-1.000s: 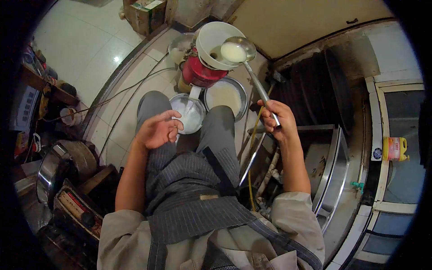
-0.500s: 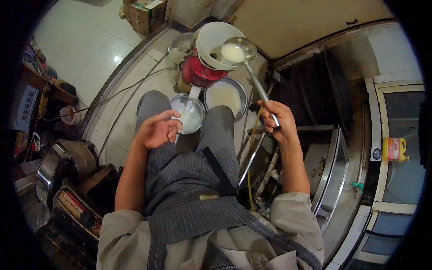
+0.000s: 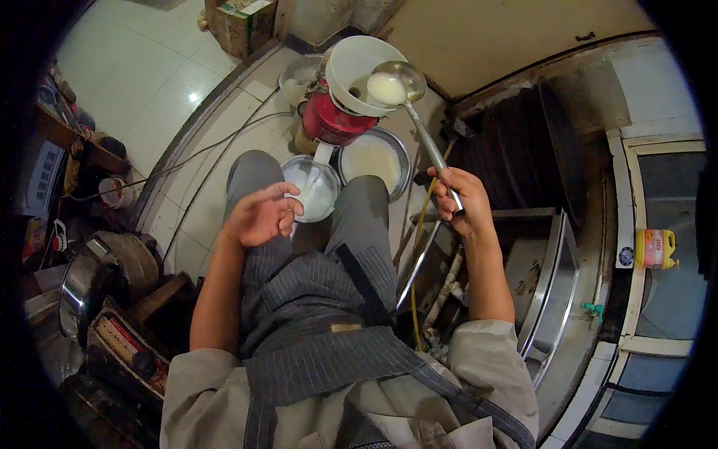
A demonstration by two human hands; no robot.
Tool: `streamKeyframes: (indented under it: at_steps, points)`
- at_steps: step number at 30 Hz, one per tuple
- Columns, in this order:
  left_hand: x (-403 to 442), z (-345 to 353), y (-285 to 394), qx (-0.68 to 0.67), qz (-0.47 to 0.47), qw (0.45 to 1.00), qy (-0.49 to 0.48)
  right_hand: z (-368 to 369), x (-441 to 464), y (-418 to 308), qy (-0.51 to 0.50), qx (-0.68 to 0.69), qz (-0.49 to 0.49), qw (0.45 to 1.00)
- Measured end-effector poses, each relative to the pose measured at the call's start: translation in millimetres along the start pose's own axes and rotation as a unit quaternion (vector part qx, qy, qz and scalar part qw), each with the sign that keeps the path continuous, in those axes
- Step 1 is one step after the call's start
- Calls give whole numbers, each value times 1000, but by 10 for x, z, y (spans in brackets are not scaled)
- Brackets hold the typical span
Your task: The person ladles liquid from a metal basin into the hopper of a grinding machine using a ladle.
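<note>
My right hand is closed round the handle of a metal ladle. Its bowl, tilted and partly filled with milky white liquid, is over the right rim of a wide white hopper. That hopper sits on a red grinding machine. A white spout points down from the machine to a metal pot of frothy white liquid between my knees. Another metal basin of pale liquid stands to its right. My left hand hovers above my left thigh, fingers loosely curled and apart, with nothing in it.
A metal-framed sink unit with pipes stands by my right arm. A cable crosses the tiled floor on the left. Pots and tools crowd the left side. A yellow jug is at the far right, a cardboard box at the back.
Hardly anything differs. The ladle has shifted very slightly over the hopper rim, and my left hand keeps its place.
</note>
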State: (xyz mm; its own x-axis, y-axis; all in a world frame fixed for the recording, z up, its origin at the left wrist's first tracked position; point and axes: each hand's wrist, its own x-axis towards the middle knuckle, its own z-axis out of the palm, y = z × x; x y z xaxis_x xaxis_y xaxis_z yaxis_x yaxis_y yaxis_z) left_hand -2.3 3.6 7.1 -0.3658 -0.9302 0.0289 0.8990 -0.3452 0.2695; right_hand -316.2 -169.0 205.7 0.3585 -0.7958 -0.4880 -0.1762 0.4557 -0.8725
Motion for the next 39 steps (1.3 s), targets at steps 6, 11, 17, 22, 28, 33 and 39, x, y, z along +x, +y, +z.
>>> streamKeyframes:
  at_steps: [6, 11, 17, 22, 28, 33, 39]
  points:
    - [-8, -3, -6, 0, 4, 1000, 2, 13, 2, -7, 4, -6, -2, 1000]
    - [-4, 8, 7, 14, -3, 1000, 9, 42, -7, -19, 19, -18, -2, 1000]
    - [-2, 44, 10, 7, 2, 1000, 0, 26, 8, 5, 14, -25, -10, 1000]
    - [-1, -12, 6, 5, -7, 1000, -3, 32, 14, 6, 14, -25, -10, 1000]
    - [0, 20, 5, -2, -2, 1000, 15, 31, 29, 7, 18, -21, -5, 1000]
    - [-2, 19, 5, 6, 1, 1000, 16, 53, 25, 15, 22, -25, -8, 999]
    - [-2, 0, 6, 10, 1, 1000, 7, 65, 36, 31, 26, -36, -14, 999]
